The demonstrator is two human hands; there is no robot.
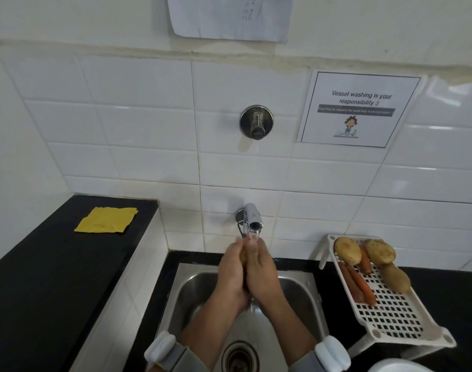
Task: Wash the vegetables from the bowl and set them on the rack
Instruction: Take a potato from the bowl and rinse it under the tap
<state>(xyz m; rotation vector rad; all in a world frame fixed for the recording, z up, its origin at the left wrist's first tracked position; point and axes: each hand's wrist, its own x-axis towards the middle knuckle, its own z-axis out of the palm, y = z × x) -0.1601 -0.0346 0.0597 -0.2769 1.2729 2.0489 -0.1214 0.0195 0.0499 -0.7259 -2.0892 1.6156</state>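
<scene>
My left hand (230, 272) and my right hand (263, 272) are pressed together around a potato (243, 255), of which only a sliver shows between them. They hold it over the steel sink (191, 291), right under the tap (252, 220), and water runs onto it. The white slotted rack (390, 315) stands on the counter to the right. It carries three potatoes (347, 250) and several carrots (359, 283). The rim of a white bowl (395, 365) shows at the bottom right corner.
A yellow cloth (106, 220) lies on the raised black counter (41, 285) at the left. The sink drain (238, 357) sits below my wrists. A round valve knob (256, 122) and a printed notice (357, 108) are on the tiled wall.
</scene>
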